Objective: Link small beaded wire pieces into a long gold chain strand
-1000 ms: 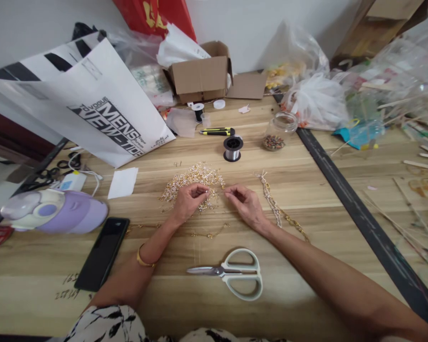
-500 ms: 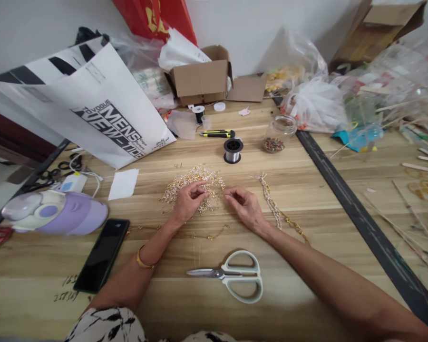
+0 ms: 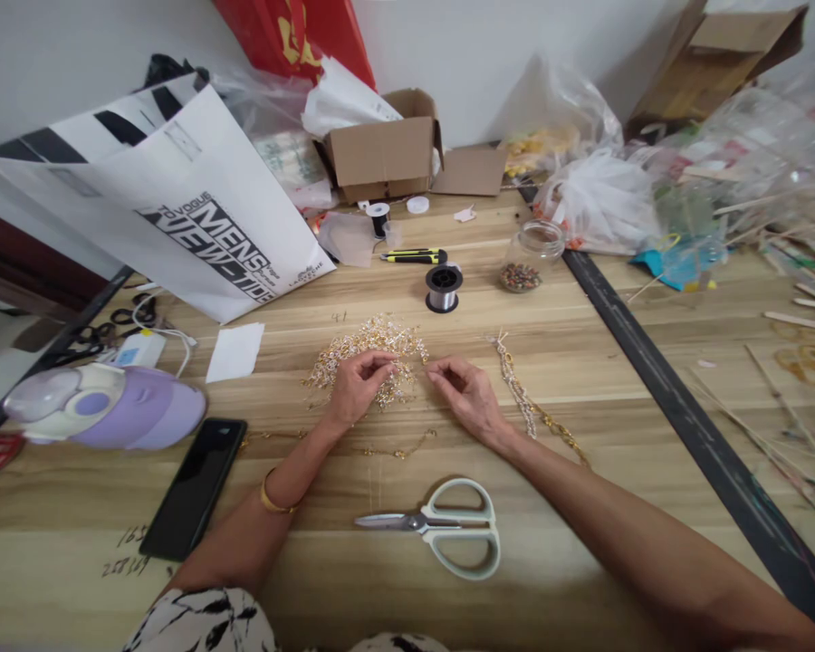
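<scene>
My left hand [image 3: 357, 389] is pinched at the near right side of a pile of small gold and clear beads [image 3: 340, 356]. Just right of that pile, my right hand [image 3: 472, 397] also pinches thumb against forefinger, and a small gold bit shows by its fingertips. Whatever each pinch holds is too fine to make out. A thin beaded gold chain [image 3: 400, 453] lies on the table in front of my hands. Beaded strands, silvery and gold [image 3: 516, 391], stretch beyond my right wrist. Nearer me are scissors with pale handles [image 3: 424, 522], lying sideways.
Behind the beads stand a wire spool [image 3: 443, 294], a utility knife [image 3: 413, 256] and a bead jar [image 3: 522, 272]. To the left are a phone [image 3: 194, 489], a purple-and-white device [image 3: 142, 407] and a large paper bag [image 3: 196, 208]. Plastic bags [image 3: 598, 199] and sticks crowd the right.
The fingers of my left hand have drawn slightly closer together and lower. My right hand stays almost where it was, and the objects on the table have not moved.
</scene>
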`<state>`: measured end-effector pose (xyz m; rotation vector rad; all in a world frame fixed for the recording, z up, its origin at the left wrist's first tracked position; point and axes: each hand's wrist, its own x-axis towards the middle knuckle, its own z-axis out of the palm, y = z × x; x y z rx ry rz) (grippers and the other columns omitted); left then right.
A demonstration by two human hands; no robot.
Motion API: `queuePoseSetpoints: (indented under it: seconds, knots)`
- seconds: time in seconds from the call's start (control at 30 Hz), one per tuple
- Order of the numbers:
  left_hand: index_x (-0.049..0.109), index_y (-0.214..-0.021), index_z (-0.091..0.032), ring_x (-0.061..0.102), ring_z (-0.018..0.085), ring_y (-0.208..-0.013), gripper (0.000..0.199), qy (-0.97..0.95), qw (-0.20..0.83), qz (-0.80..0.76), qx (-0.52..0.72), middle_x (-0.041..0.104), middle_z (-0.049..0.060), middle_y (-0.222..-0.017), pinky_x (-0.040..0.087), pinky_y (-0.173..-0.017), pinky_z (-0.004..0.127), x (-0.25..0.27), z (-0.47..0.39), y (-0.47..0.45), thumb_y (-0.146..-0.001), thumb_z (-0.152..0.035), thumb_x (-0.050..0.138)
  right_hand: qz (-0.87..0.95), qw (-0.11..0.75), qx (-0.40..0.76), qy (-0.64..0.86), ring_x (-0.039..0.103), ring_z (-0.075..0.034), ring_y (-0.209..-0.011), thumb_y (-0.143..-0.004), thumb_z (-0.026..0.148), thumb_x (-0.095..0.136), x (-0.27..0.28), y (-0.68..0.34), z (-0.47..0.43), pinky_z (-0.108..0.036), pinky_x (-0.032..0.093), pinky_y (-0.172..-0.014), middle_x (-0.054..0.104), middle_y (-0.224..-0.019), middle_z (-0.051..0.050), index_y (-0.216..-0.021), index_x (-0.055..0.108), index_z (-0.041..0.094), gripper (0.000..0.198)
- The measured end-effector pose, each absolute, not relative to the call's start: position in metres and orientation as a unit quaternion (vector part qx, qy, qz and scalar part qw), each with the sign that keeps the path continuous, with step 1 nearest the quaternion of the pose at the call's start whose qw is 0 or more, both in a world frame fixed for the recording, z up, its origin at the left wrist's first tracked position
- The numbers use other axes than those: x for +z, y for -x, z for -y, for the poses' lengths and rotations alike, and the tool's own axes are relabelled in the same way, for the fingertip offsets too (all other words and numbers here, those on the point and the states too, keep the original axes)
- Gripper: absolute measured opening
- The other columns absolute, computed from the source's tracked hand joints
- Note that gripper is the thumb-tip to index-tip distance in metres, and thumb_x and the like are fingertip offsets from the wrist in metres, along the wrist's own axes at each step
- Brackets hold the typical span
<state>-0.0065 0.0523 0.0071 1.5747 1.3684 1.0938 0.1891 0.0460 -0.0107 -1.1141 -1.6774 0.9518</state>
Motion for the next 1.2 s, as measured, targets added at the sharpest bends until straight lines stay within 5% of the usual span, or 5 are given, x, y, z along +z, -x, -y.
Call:
queuePoseSetpoints:
  seconds: [0.47, 1.2]
  knots:
    - [0.068, -0.074, -0.013, 0.064, 0.014, -0.066, 0.015, -0.61, 0.441, -0.512, 0.413, 0.07, 0.005, -0.071, 0.053, -0.064, 0.026, 0.014, -0.047, -0.003, -0.068, -0.027, 0.071, 0.678, 0.444, 0.394, 0.434, 0.057, -0.015, -0.067, -0.082, 0.026, 0.054, -0.012, -0.189, -0.046, -0.027, 0.045, -0.063, 0.065, -0.075, -0.004, -0.081, 0.063, 0.016, 0.014]
    - [0.066, -0.075, -0.014, 0.064, 0.014, -0.067, 0.014, -0.571, 0.473, -0.518, 0.426, 0.069, 0.002, -0.071, 0.053, -0.066, 0.025, 0.019, -0.037, -0.014, -0.066, -0.022, 0.072, 0.745, 0.404, 0.379, 0.371, 0.056, -0.014, -0.068, -0.084, 0.023, 0.054, -0.005, -0.187, -0.041, -0.026, 0.043, -0.063, 0.064, -0.079, -0.004, -0.088, 0.063, 0.018, 0.011]
